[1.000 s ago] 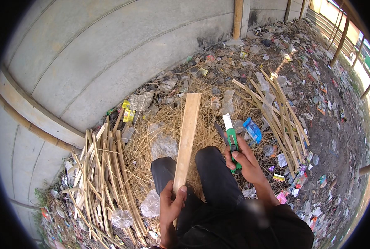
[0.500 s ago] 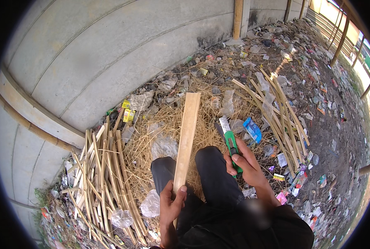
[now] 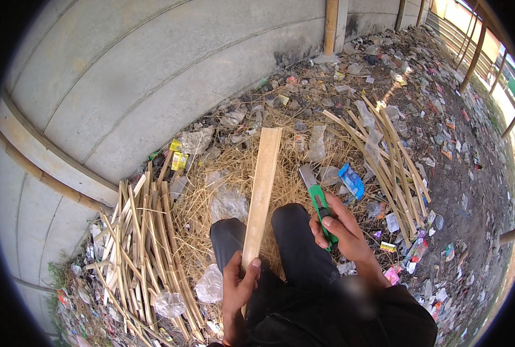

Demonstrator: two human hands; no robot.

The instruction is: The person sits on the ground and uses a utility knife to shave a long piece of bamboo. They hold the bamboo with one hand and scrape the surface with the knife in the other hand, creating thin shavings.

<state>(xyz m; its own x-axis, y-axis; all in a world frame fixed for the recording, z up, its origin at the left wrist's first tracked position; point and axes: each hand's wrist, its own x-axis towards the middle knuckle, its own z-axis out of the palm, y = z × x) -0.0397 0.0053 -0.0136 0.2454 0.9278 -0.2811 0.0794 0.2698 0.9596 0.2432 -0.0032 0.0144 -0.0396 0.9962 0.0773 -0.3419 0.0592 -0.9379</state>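
My left hand (image 3: 239, 283) is closed round the lower end of a pale split bamboo strip (image 3: 262, 191), which points up and away from me between my knees. In my right hand (image 3: 345, 231) is a green utility knife (image 3: 320, 203), its metal blade out and pointing up and slightly left. The blade is apart from the bamboo, to its right. Dry straw-like shavings (image 3: 211, 156) cover the ground beyond and between my knees.
Many split bamboo strips (image 3: 147, 248) lie piled at the left. A smaller bundle of strips (image 3: 393, 168) rests at the right. A concrete wall (image 3: 141, 87) rises at the far left. Litter, including a blue wrapper (image 3: 351, 181) and clear plastic (image 3: 210, 284), is scattered about.
The knife in my right hand has turned, its blade tip shifting slightly left. The bamboo strip's upper end has moved slightly right; my left hand stays nearly in place.
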